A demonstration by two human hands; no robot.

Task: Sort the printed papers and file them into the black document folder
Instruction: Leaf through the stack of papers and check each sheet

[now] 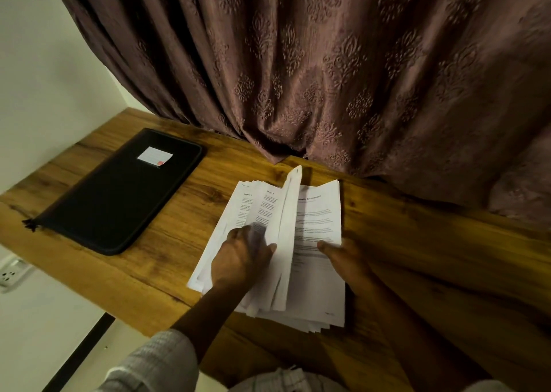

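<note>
A stack of printed white papers (316, 212) lies fanned out on the wooden desk (432, 242) in front of me. My left hand (241, 257) holds several sheets, lifted and curling up at the middle of the stack. My right hand (346, 260) grips the stack's right edge, thumb on top of the printed page. The black document folder (119, 195) lies closed and flat on the desk to the left, apart from the papers, with a white label (155, 155) near its far end.
A brown patterned curtain (328, 63) hangs along the desk's far edge, brushing the wood behind the papers. A white wall (38, 78) borders the left side. A wall socket (12, 272) sits below the desk's left end.
</note>
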